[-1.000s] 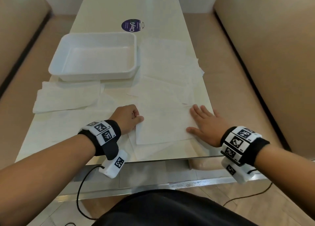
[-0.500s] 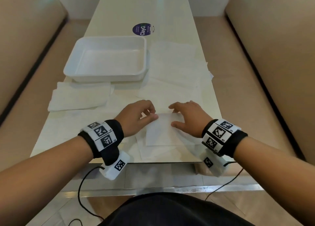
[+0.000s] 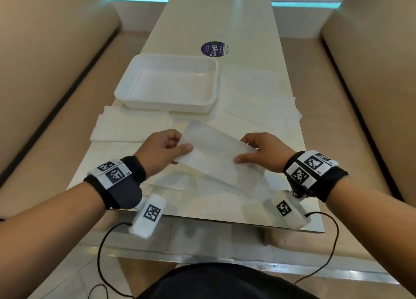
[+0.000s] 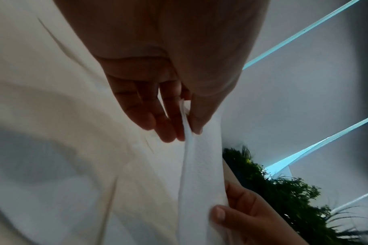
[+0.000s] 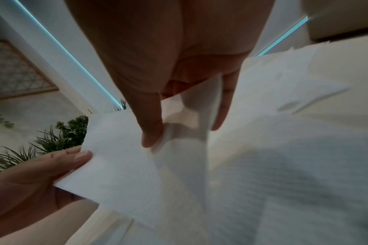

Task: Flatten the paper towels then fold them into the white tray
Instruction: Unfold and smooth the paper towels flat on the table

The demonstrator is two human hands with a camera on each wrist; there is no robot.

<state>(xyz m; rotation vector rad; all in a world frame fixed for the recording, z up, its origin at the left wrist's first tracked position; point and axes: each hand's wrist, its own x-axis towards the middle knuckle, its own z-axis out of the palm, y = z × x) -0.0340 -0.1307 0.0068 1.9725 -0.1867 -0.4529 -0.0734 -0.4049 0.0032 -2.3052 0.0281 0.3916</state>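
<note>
Two hands hold one folded paper towel (image 3: 216,152) above the desk (image 3: 216,14), in front of the white tray (image 3: 126,91). Its long axis runs from left to right, with the far-left corner tilted upward. The left hand (image 3: 161,151) pinches the left end between thumb and fingers (image 4: 168,116); the right hand (image 3: 262,151) pinches the right end, thumb on top. The towel is thin, white, rectangular and lightly embossed. More flat paper towels (image 3: 132,127) lie on the glossy pale desk.
</note>
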